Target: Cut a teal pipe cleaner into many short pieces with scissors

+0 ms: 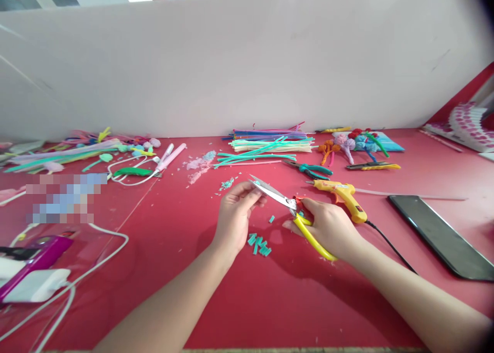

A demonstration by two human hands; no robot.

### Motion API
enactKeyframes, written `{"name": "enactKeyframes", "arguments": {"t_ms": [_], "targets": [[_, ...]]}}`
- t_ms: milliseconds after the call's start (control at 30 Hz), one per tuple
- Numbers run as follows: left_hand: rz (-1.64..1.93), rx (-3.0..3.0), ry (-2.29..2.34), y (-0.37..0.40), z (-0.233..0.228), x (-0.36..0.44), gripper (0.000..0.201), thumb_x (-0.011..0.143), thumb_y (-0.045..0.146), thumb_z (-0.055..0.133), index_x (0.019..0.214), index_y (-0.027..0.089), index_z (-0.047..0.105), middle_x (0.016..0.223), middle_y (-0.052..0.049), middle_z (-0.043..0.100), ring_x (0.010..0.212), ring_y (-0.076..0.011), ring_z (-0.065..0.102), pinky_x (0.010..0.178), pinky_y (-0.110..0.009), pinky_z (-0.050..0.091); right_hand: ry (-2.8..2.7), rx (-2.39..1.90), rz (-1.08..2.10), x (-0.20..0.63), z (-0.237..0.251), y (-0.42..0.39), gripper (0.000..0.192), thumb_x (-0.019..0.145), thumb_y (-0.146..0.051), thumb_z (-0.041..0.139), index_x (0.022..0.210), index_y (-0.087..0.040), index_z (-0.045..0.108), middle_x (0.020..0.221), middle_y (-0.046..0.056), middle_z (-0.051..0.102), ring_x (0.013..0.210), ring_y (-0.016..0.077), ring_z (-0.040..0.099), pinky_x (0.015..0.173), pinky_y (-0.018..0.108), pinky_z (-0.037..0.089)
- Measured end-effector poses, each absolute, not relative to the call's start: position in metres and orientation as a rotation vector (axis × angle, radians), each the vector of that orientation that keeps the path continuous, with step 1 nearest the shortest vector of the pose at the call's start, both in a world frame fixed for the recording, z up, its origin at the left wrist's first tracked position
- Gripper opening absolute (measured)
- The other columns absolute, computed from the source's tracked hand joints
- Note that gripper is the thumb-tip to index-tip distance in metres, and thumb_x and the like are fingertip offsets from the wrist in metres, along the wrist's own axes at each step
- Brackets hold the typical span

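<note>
— Holding yellow-handled scissors [293, 209], the right hand [328, 228] has its fingers closed round the handles, and the blades stand parted, pointing up-left toward the left hand [235, 211]. See that?

— Yes. The left hand is pinched shut at the fingertips, right at the blade tips. Whatever it pinches is too small to make out; I'd guess a bit of teal stem, but I cannot tell.

— How far along does the cutting look?

— Partway, I'd judge. A little heap of teal cut pieces [259, 245] lies on the red counter [270, 301] between the two hands, about eight of them, plus one stray piece [271, 219] just under the blades. Further back lies the stack of long uncut stems [266, 146], too many to count, so plenty of stock is untouched.

— Other tools?

— One yellow glue gun [341, 194] just behind the right hand, its cord running off to the right. One pair of teal-handled pliers [312, 170] beyond that. One dark phone [440, 234] lying flat at the right. Finished flower shapes [353, 142] sit in a cluster by the back wall; I count roughly five, though they overlap.
</note>
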State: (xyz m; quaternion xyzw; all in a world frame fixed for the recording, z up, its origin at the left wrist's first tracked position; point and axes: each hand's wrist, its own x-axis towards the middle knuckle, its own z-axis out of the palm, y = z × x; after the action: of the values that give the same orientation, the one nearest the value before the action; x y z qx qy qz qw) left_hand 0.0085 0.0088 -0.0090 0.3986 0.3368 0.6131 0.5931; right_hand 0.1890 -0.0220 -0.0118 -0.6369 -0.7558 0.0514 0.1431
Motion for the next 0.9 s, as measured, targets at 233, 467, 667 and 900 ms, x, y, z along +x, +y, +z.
{"name": "enactKeyframes", "arguments": {"t_ms": [233, 467, 667, 900], "targets": [[1.419, 0.91, 0.759, 0.0096, -0.0102, 0.0081, 0.007, 0.067, 0.015, 0.062, 0.074, 0.015, 0.063, 0.069, 0.0, 0.061, 0.063, -0.0087, 0.056, 0.062, -0.022, 0.045, -2.17, -1.792, 0.125, 0.19, -0.013, -0.022, 0.034, 0.07, -0.055, 0.045, 0.069, -0.021, 0.045, 0.056, -0.002, 0.054, 0.047, 0.0108, 0.045, 0.045, 0.022, 0.021], [1.395, 0.902, 0.747, 0.0096, -0.0099, 0.0073, 0.007, 0.068, 0.015, 0.062, 0.074, 0.015, 0.064, 0.07, 0.0, 0.061, 0.063, -0.0079, 0.056, 0.062, -0.021, 0.044, -2.186, -1.78, 0.096, 0.1921, -0.015, -0.0217, 0.036, 0.073, -0.056, 0.041, 0.067, -0.021, 0.046, 0.052, -0.002, 0.05, 0.044, 0.0099, 0.04, 0.044, 0.022, 0.019], [1.404, 0.88, 0.745, 0.0091, -0.009, 0.0077, 0.008, 0.067, 0.016, 0.063, 0.075, 0.015, 0.064, 0.07, 0.0, 0.061, 0.063, -0.0081, 0.056, 0.062, -0.021, 0.045, -2.178, -1.774, 0.119, 0.192, -0.0167, -0.0209, 0.038, 0.074, -0.056, 0.039, 0.066, -0.02, 0.048, 0.048, -0.002, 0.047, 0.042, 0.0096, 0.038, 0.043, 0.022, 0.018], [1.398, 0.87, 0.755, 0.0085, -0.0073, 0.0083, 0.009, 0.067, 0.017, 0.063, 0.076, 0.016, 0.064, 0.07, 0.0, 0.062, 0.063, -0.008, 0.056, 0.063, -0.021, 0.045, -2.172, -1.785, 0.155, 0.1917, -0.0163, -0.0216, 0.038, 0.074, -0.057, 0.039, 0.064, -0.02, 0.047, 0.048, -0.002, 0.047, 0.043, 0.0098, 0.037, 0.044, 0.023, 0.018]]}}
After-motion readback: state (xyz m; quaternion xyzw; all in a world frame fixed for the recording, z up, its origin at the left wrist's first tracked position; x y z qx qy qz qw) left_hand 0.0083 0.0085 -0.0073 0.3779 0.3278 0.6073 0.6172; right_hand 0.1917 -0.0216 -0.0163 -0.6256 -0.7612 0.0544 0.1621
